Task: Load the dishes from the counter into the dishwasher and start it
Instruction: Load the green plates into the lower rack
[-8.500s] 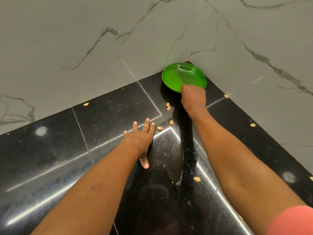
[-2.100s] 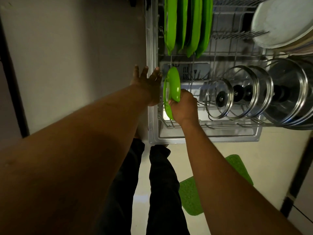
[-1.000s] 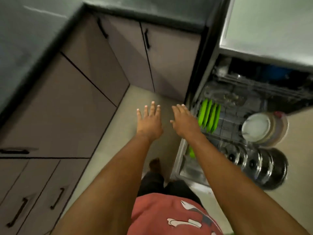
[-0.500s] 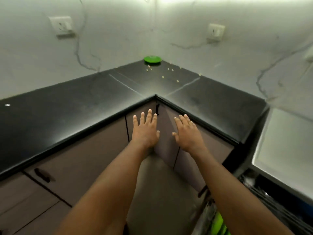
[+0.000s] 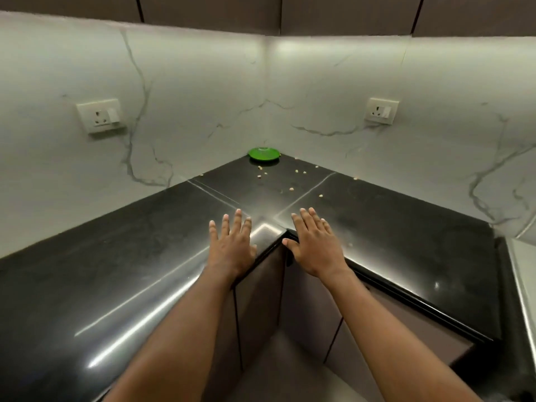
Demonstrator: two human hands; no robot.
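- Left hand and right hand, fingers straight and spread, holding nothing, reach over the near inner corner of a black counter.
- A green plate sits in the far corner, against the marble wall.
- Pale crumbs lie scattered between.

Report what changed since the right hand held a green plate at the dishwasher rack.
The right hand loosed its grip on that plate; both it and the left hand now reach open over the counter edge. Unchanged: one green plate lies in the corner, seeds scattered before it.
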